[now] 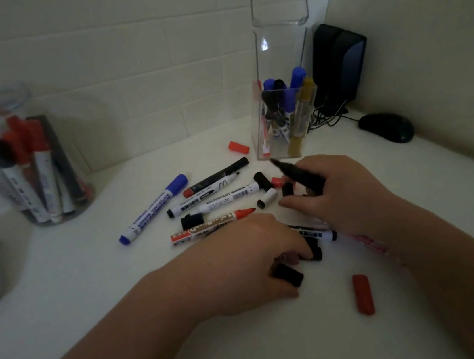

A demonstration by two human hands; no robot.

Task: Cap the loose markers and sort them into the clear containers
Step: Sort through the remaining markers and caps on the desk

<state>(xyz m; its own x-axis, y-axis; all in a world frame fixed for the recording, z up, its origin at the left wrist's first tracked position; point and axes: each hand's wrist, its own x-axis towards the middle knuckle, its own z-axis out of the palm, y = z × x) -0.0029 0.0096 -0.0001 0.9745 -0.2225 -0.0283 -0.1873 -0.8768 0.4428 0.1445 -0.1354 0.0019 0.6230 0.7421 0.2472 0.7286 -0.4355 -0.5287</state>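
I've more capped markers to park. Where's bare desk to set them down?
Bare desk lies between the round jar and the blue marker, and again between the mouse and the right hand. The middle, around the left hand, is crowded with markers and caps.

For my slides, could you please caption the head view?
Right hand holds a black marker while left hand pinches a black cap amid loose markers.

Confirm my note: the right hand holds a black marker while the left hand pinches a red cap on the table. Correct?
Not quite: in the head view the left hand pinches a black cap, not a red one. The right hand does hold a black marker.
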